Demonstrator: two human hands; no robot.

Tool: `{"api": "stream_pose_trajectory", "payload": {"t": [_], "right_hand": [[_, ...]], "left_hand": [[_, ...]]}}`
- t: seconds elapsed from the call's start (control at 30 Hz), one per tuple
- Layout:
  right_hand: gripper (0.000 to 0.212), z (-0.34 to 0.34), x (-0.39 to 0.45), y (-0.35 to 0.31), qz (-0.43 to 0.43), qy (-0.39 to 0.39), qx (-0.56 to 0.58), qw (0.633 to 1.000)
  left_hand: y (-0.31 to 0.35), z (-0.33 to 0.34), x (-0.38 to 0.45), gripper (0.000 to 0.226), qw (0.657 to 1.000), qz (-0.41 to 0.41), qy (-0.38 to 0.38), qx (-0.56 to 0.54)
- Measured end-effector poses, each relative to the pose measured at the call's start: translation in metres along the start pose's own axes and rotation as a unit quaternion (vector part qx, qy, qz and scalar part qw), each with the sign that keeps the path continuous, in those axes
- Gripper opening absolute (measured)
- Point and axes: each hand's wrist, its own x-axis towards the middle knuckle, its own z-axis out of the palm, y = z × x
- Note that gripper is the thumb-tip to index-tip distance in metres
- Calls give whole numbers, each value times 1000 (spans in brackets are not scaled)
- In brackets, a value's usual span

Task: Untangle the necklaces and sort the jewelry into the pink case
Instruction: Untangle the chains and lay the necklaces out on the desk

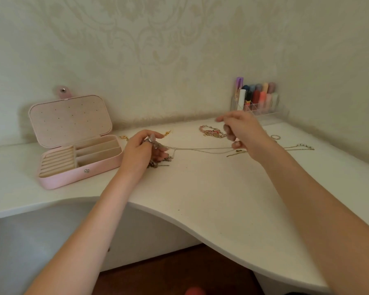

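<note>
A white surface [200,188] with a curved front edge runs along a patterned cream wall. The pink case [77,143] sits open at the left, its compartments bare. The left hand [141,149] clutches a tangled bunch of necklaces [160,161] just right of the case. The right hand [243,129] pinches a thin silver chain [200,149], pulled taut between both hands. A pink bracelet [212,132], a ring [275,137] and more chains lie nearby. A clear organizer [258,103] of lipsticks stands behind.
</note>
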Motion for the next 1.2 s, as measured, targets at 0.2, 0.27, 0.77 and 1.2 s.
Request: {"api": "stream_pose_trajectory", "payload": {"t": [0.2, 0.27, 0.77, 1.2], "right_hand": [[23, 50, -22, 8, -136, -167, -217, 952], [23, 63, -27, 10, -157, -180, -226, 945], [10, 58, -19, 15, -184, -124, -234, 947], [11, 46, -13, 0, -92, 4, 36, 995]], "left_hand": [[5, 1, -4, 29, 1000, -17, -8, -10], [5, 0, -4, 28, 1000, -11, -12, -4], [2, -3, 3, 28, 996, -19, 66, -50], [8, 2, -6, 20, 995, 43, -31, 86]]}}
